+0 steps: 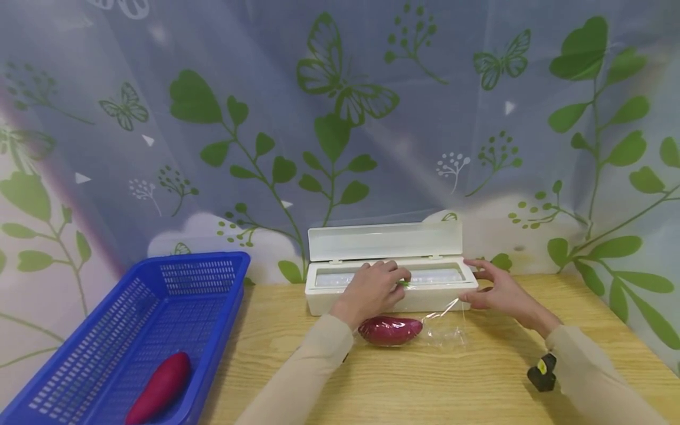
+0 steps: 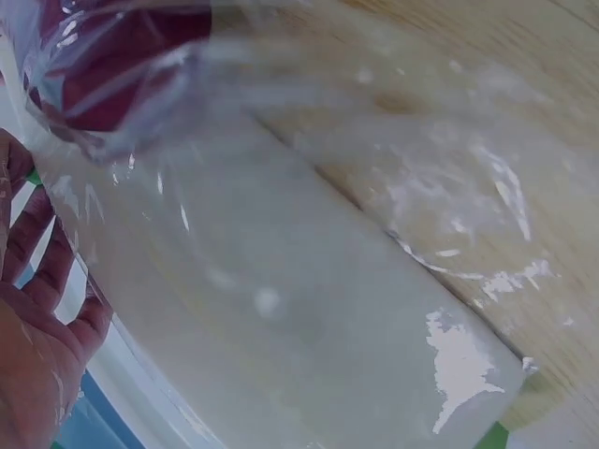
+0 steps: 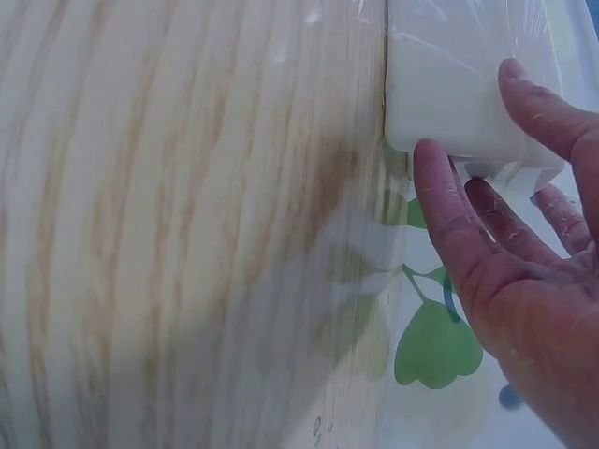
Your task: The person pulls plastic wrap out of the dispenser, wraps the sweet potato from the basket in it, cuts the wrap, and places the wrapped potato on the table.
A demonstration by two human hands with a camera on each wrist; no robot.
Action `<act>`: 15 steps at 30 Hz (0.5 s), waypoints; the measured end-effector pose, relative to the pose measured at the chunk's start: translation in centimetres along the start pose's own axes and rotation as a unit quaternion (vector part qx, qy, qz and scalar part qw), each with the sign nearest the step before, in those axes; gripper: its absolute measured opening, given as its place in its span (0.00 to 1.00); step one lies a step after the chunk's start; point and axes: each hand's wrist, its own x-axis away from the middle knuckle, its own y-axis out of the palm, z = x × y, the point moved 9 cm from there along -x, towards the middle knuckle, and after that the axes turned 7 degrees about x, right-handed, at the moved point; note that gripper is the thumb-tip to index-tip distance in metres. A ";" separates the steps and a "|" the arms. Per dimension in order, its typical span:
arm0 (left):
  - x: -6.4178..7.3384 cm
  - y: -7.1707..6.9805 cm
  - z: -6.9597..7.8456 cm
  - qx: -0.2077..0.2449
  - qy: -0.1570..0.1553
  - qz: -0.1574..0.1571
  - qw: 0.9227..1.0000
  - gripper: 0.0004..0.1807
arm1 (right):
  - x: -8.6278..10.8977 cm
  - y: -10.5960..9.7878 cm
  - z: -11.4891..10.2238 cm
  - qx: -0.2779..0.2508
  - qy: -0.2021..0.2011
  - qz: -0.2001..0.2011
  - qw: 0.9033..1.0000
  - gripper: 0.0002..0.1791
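A white plastic-wrap dispenser box (image 1: 340, 303) sits against the backdrop with its lid (image 1: 385, 242) raised, a roll of clear film (image 1: 438, 276) inside. Over its front edge, my left hand (image 1: 373, 289) pinches a small green slide cutter (image 1: 405, 283), mostly covered by the fingers. My right hand (image 1: 502, 292) grips the box's right end, fingers along the end wall (image 3: 510, 201). In front of the box lies a purple sweet potato (image 1: 390, 330) wrapped in clear film. Loose film (image 2: 449, 196) stretches from it across the box front and table.
A blue plastic basket (image 1: 220, 330) stands at the left, holding another purple sweet potato (image 1: 161, 386). A small black object with a yellow mark (image 1: 542, 373) is by the right sleeve. A leaf-and-butterfly curtain (image 1: 404, 153) rises behind the wooden table (image 1: 451, 389).
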 end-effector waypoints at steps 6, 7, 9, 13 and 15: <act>0.6 -0.2 -0.5 0.000 -0.009 -0.003 1.000 0.13 | 0.0 0.0 0.0 0.003 0.001 0.000 1.000 0.51; 0.7 -0.2 -0.5 0.000 -0.010 -0.005 1.000 0.13 | 0.1 0.0 0.0 0.003 0.001 -0.001 1.000 0.51; 0.8 -0.2 -0.6 0.000 -0.013 -0.009 1.000 0.13 | 0.1 0.0 0.0 0.001 0.001 -0.001 1.000 0.51; 1.0 -0.3 -0.7 -0.003 -0.013 -0.008 1.000 0.13 | 0.1 0.1 0.0 0.003 0.001 0.000 1.000 0.51; 1.1 -0.3 -0.7 -0.003 -0.013 -0.006 1.000 0.13 | 0.1 0.0 -0.1 0.006 -0.003 0.004 1.000 0.51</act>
